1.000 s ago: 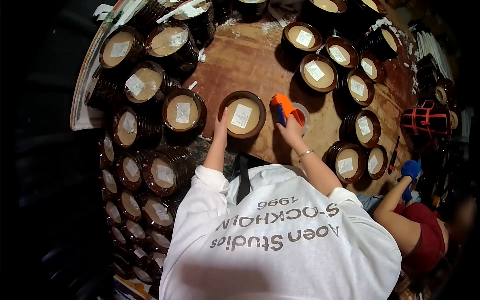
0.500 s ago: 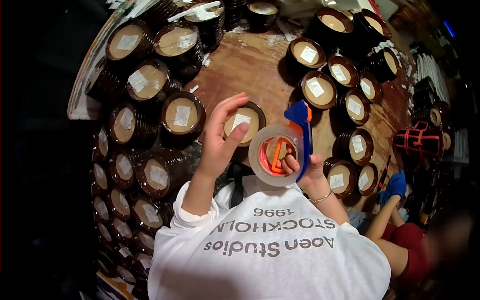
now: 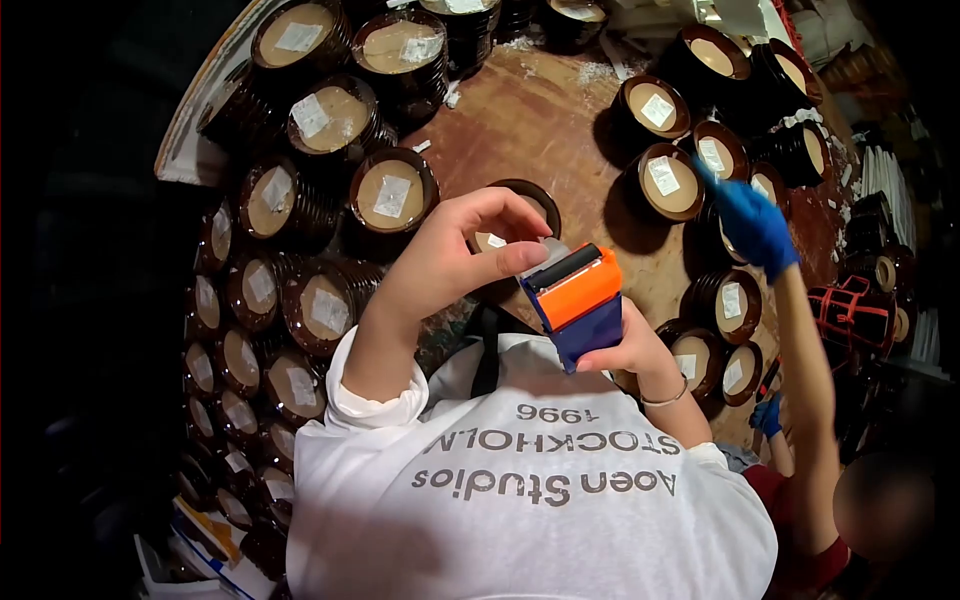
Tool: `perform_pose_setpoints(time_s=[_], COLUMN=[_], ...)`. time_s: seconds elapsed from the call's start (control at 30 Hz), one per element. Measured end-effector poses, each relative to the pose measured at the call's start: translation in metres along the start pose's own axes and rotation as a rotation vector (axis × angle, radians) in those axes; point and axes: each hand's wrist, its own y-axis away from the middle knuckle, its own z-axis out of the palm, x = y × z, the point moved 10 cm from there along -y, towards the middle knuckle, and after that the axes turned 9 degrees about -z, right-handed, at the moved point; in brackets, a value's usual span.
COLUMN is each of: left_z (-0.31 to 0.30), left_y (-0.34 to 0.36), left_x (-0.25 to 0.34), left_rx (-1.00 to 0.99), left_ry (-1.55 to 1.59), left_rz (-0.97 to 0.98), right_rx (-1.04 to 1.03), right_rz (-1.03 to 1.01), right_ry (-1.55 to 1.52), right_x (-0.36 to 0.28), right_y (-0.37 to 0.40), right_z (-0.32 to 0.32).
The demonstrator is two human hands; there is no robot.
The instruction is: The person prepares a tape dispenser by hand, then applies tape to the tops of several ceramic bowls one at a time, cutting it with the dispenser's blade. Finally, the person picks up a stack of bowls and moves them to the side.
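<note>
My right hand (image 3: 638, 345) is closed round a blue and orange tape dispenser (image 3: 582, 303), whose cutter end is turned up towards me. My left hand (image 3: 440, 252) reaches across to that end, thumb and fingers pinched on a short piece of clear tape (image 3: 550, 254). Below my left hand stands a dark brown bowl (image 3: 535, 188) with a beige inside and a white paper label, partly hidden by my fingers and the dispenser.
Stacked brown bowls (image 3: 395, 195) with white labels crowd the left side; more bowl stacks (image 3: 668, 183) stand on the right of the wooden table (image 3: 490, 120). A co-worker's blue-gloved hand (image 3: 755, 225) reaches over the right-hand stacks. Black bundles tied with red cord (image 3: 850, 315) sit further right.
The dispenser has turned so its cutter end faces up, and my left hand has moved right and closed on the tape. The co-worker's gloved hand has reached forward over the bowls.
</note>
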Motion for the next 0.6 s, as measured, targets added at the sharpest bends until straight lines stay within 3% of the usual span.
perform_pose_setpoints(time_s=[0.37, 0.47, 0.6], left_z=[0.004, 0.004, 0.003], left_y=[0.002, -0.001, -0.004], left_x=[-0.01, -0.007, -0.01], left_rx=[-0.073, -0.062, -0.033], left_ry=[-0.121, -0.106, -0.067], left_rz=[-0.19, -0.071, -0.057], right_rx=[-0.012, -0.044, -0.022], right_rz=[0.004, -0.012, 0.025], right_ry=[0.081, 0.088, 0.114], right_x=[0.001, 0.001, 0.007], right_y=[-0.002, -0.003, -0.002], right_z=[0.004, 0.006, 0.001])
